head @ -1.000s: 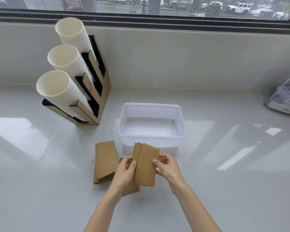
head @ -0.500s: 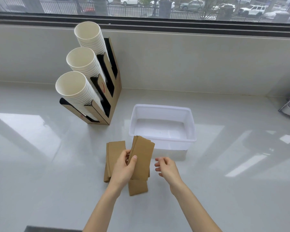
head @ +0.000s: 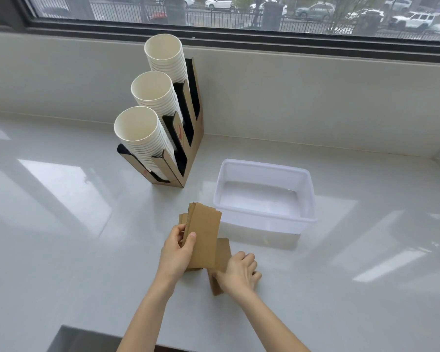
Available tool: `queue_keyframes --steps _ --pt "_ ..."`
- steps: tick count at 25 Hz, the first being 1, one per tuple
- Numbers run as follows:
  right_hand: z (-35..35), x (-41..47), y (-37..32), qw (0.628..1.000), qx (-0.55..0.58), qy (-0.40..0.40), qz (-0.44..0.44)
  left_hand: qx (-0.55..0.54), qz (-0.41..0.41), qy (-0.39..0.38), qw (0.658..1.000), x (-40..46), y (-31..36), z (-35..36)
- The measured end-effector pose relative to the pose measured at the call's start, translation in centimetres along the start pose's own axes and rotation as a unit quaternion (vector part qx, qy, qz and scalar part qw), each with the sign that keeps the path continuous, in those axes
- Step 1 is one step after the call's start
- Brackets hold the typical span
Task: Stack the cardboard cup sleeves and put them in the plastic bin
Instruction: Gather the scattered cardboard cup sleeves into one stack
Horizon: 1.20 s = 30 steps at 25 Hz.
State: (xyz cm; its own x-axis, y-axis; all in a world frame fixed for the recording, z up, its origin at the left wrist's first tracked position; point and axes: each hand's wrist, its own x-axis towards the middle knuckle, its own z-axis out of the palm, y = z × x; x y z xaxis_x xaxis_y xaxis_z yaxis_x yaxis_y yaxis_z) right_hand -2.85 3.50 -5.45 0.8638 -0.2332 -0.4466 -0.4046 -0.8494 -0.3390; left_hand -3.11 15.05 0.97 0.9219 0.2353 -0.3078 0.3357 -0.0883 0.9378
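Note:
My left hand [head: 176,252] holds a small stack of flat brown cardboard cup sleeves [head: 204,235] upright above the counter, thumb on the front. More sleeves [head: 181,219] lie behind that stack, mostly hidden by it. My right hand [head: 239,273] rests on another flat sleeve [head: 220,260] lying on the counter, fingers curled over its right edge. The white translucent plastic bin [head: 308,199] stands just behind and to the right of the sleeves, with nothing inside.
A cardboard cup holder [head: 188,138] with three tilted stacks of white paper cups [head: 140,133] stands at the back left. The white glossy counter [head: 61,237] runs to a wall under a window. A dark edge [head: 81,339] shows at the bottom left.
My right hand let go of the held stack and dropped onto the loose sleeve on the counter. My left hand kept the stack. The camera view shifted left.

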Motion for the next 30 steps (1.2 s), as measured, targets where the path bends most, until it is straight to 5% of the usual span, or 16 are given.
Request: queue_keyframes --steps 5,9,15,30 --pt "-1.4 1.3 2.0 0.990 0.135 -0.038 0.005 -0.006 0.006 -0.003 1.000 0.2 0.1 0.3" --pt "-3.8 2.0 4.7 0.942 0.330 -0.046 0.037 -0.008 0.014 -0.012 1.000 0.4 0.6 1.1" --pt "-9.8 -0.4 6.8 0.855 0.506 -0.099 -0.049 0.008 0.022 -0.039 0.999 0.2 0.7 2.8" --pt "-7.0 -1.4 5.1 0.896 0.444 -0.029 -0.023 -0.034 -0.008 -0.154 0.987 -1.7 0.2 6.9"
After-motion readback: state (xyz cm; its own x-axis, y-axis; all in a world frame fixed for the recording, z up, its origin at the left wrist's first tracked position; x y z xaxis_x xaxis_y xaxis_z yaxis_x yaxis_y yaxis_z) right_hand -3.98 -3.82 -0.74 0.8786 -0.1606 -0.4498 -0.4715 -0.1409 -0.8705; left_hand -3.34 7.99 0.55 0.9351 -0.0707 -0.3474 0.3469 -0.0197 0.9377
